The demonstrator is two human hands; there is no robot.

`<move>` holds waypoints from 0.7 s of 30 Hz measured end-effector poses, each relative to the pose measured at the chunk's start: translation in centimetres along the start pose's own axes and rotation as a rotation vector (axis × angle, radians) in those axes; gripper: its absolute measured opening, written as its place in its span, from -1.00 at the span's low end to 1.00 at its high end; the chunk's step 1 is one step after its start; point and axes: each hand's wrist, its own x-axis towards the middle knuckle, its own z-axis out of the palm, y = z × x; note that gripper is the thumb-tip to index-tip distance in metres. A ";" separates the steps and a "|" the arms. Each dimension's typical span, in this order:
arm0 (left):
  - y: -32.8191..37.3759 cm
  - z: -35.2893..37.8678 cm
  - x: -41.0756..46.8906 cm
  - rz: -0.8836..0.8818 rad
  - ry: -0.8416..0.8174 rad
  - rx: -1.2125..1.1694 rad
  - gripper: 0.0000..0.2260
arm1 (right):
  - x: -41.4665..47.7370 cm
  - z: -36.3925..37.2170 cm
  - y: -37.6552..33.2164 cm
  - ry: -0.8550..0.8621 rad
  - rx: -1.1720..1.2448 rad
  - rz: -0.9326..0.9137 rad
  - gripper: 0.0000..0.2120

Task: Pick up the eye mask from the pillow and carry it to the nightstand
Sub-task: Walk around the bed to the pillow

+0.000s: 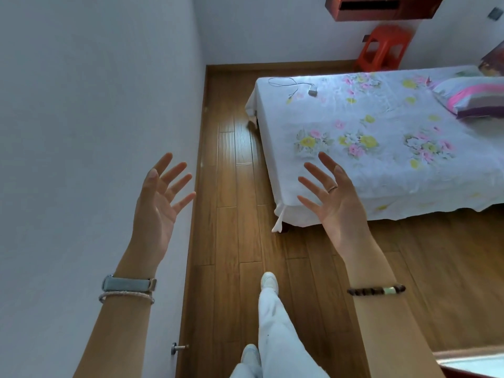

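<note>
Standing near the foot of the bed (368, 137), the person holds both hands up, palms facing in: left hand (156, 203) over by the white wall (95, 105), right hand (331, 197) in front of the bed's near corner. All the fingers (313, 170) are spread wide and holding nothing. Honestly I can't spot the eye mask anywhere; the pillow (474, 98) sits at the far right edge, only partly in view, and nothing mask-shaped shows on the striped part that's visible, so it's probably on the hidden bit. No nightstand in sight that I can tell either. A cable and small charger (312, 91) lie at the far corner of the floral sheet. My guess is the mask will be super light, soft and floppy, so a pinch on the padded middle or hooking the strap should do it; no real grip needed, just don't let the strap snag.
</note>
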 end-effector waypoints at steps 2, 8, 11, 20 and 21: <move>-0.1 0.5 2.5 0.001 0.004 -0.007 -0.48 | 2.6 0.3 -0.3 0.001 -0.003 -0.001 -0.67; -0.8 2.1 11.3 0.008 0.035 -0.018 -0.48 | 12.5 0.5 -1.3 0.001 0.005 0.022 -0.67; -0.7 3.1 15.8 -0.002 0.052 -0.018 -0.47 | 17.3 0.7 -2.3 -0.001 -0.010 0.026 -0.68; -1.1 4.3 27.5 0.026 0.110 -0.029 -0.50 | 29.9 1.0 -4.2 -0.040 -0.115 -0.018 -0.64; -1.3 4.3 28.5 0.022 0.113 -0.029 -0.50 | 31.1 1.1 -4.2 -0.043 -0.110 -0.014 -0.65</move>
